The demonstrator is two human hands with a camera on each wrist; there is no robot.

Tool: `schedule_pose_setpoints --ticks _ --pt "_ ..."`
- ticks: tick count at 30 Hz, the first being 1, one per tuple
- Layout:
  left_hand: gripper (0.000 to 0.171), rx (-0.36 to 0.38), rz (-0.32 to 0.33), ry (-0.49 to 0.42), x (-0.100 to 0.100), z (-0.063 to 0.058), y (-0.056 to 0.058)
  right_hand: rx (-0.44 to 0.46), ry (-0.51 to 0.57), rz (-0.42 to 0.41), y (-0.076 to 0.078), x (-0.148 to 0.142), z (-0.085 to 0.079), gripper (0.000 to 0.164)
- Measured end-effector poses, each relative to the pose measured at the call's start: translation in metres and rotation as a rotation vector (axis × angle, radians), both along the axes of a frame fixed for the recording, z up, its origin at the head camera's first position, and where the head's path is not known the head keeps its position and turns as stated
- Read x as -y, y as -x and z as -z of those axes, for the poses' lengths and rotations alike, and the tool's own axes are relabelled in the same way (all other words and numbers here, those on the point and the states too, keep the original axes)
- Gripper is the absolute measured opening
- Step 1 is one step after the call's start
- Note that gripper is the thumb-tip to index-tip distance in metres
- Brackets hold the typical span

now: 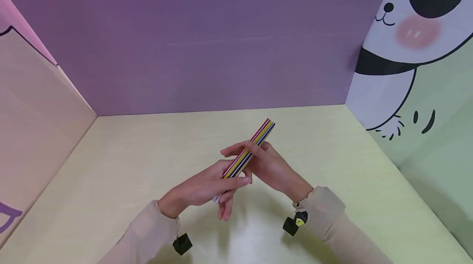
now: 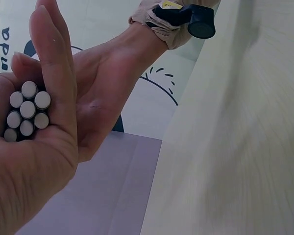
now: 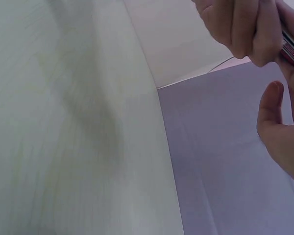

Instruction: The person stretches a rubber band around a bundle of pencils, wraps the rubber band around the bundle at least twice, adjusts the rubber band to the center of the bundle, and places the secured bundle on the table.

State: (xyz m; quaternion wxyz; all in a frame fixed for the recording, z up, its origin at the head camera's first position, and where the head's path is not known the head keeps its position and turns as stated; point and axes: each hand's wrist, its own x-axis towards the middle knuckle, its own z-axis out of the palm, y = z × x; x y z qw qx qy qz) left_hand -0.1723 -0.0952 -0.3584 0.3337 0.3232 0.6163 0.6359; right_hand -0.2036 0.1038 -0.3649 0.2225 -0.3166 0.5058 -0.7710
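Note:
A bundle of slim, round pencil-like sticks (image 1: 242,160), striped red, yellow, white and dark, slants up and to the right between both hands. My left hand (image 1: 207,182) grips its lower part, the thumb lying across the front. Higher up, my right hand (image 1: 271,167) holds the bundle with its thumb over the sticks and fingers behind. In the left wrist view, several flat white stick ends (image 2: 28,109) show inside the left palm. From the right wrist, curled left fingers (image 3: 245,29) cover most of the bundle, and only a short coloured piece (image 3: 291,48) shows.
Beneath the hands lies a pale wood-grain tabletop (image 1: 148,145). A purple panel (image 1: 207,42) stands at the back, a pinkish panel (image 1: 37,104) on the left, and a green panel with a cartoon panda (image 1: 436,87) on the right. Both wrists wear small black devices (image 1: 182,244).

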Motion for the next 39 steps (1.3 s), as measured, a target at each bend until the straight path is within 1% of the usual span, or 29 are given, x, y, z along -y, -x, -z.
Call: schedule_pose_setpoints --ticks 5,7,9,11,14,17,19,22,24,26,27,29,32,34,35,37,39 --pt "0.043 -0.009 0.001 0.005 0.001 -0.001 0.001 -0.027 -0.031 -0.035 0.000 0.003 0.003 0.039" --pt "0.041 -0.003 0.004 0.001 0.002 0.000 0.000 -0.036 -0.047 -0.042 0.000 0.004 0.003 0.040" --pt "0.033 0.001 0.009 -0.009 0.003 -0.001 -0.001 -0.036 -0.075 -0.062 -0.001 0.005 0.004 0.040" --pt "0.028 0.003 0.012 -0.019 0.003 -0.001 -0.001 -0.054 -0.108 -0.067 -0.002 0.005 0.003 0.042" --pt "0.037 -0.009 0.011 -0.040 0.001 -0.004 -0.001 -0.089 -0.139 -0.067 -0.001 0.001 -0.002 0.048" --pt "0.034 -0.016 0.000 -0.024 -0.001 -0.008 0.001 -0.116 -0.107 -0.025 0.002 -0.007 -0.010 0.050" --pt "0.029 -0.015 0.002 0.015 0.001 -0.009 0.002 -0.092 -0.051 0.018 0.004 -0.014 -0.016 0.045" --pt "0.027 0.004 0.014 0.102 0.006 -0.012 0.006 -0.054 0.007 0.148 0.010 -0.026 -0.024 0.030" --pt "0.027 0.005 -0.002 0.133 0.011 -0.013 0.009 -0.046 -0.015 0.240 0.013 -0.035 -0.029 0.022" --pt "0.029 0.010 -0.049 0.135 0.016 -0.015 0.013 -0.061 -0.075 0.303 0.016 -0.042 -0.033 0.017" --pt "0.030 0.013 -0.087 0.124 0.019 -0.016 0.015 -0.073 -0.109 0.321 0.017 -0.044 -0.034 0.016" --pt "0.032 0.029 -0.184 0.088 0.025 -0.018 0.019 -0.098 -0.164 0.345 0.019 -0.045 -0.034 0.016" --pt "0.033 0.054 -0.339 0.025 0.032 -0.020 0.024 -0.113 -0.203 0.382 0.021 -0.043 -0.033 0.017" --pt "0.038 0.058 -0.431 -0.005 0.035 -0.021 0.026 -0.109 -0.223 0.399 0.020 -0.040 -0.031 0.017" --pt "0.041 0.053 -0.467 -0.016 0.035 -0.021 0.027 -0.108 -0.238 0.406 0.019 -0.038 -0.031 0.016" --pt "0.048 0.042 -0.515 -0.022 0.034 -0.020 0.027 -0.115 -0.269 0.422 0.016 -0.035 -0.031 0.016" --pt "0.055 0.028 -0.534 -0.015 0.031 -0.020 0.026 -0.126 -0.312 0.450 0.013 -0.033 -0.032 0.016"
